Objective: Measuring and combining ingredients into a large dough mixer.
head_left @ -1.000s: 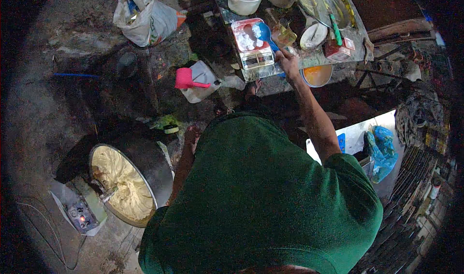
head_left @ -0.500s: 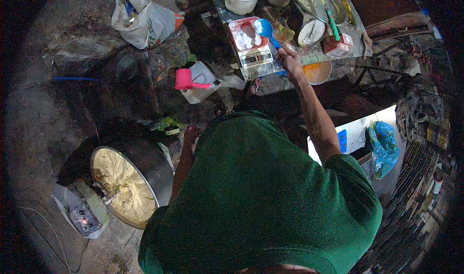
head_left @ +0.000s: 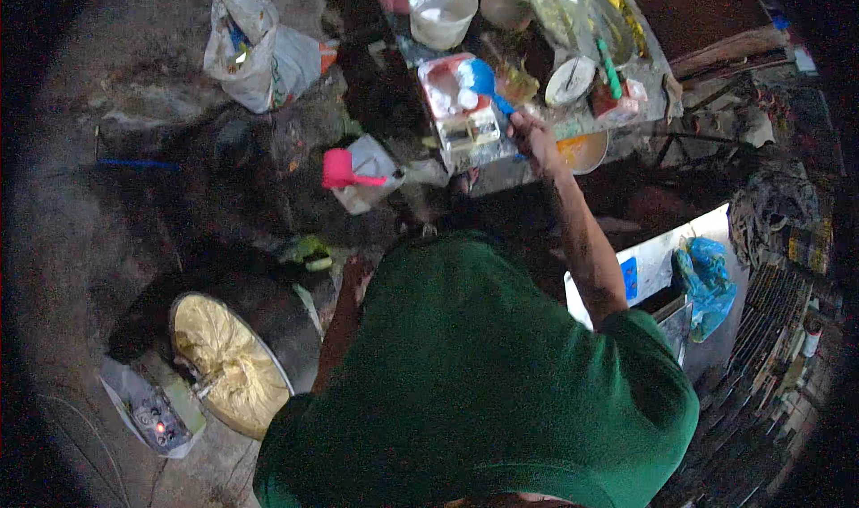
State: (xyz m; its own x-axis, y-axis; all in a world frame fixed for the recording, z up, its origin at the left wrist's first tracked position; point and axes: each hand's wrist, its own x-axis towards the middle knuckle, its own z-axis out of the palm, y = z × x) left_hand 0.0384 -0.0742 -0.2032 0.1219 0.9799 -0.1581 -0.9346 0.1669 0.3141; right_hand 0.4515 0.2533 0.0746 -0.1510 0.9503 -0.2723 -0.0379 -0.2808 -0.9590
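Observation:
My right hand [head_left: 534, 141] is closed around the handle of a blue spoon [head_left: 481, 78]. White powder lies in the spoon's bowl, which is over the red tray [head_left: 436, 68] of a weighing scale [head_left: 468, 133]. More white powder is spread on that tray. My left hand [head_left: 357, 278] hangs low beside my green shirt, blurred and dark, so its fingers cannot be made out. Behind the scale stands a white tub [head_left: 443, 14] with white powder inside. To the right of the spoon are a small round dish [head_left: 570, 81] and a red-and-white box [head_left: 619, 102].
A large mixing bowl [head_left: 309, 329] of pale dough tilts at the lower left, beside a control box [head_left: 154, 416]. A pink dipper [head_left: 340, 168] rests on a whitish container [head_left: 365, 196]. A white sack [head_left: 288, 67] stands far left. An orange-lined basin [head_left: 586, 153] sits by the table edge.
The whole view has shifted slightly, with the table lower in the picture. The spoon has moved a little left across the scale's tray, still in my right hand. The dough has changed shape.

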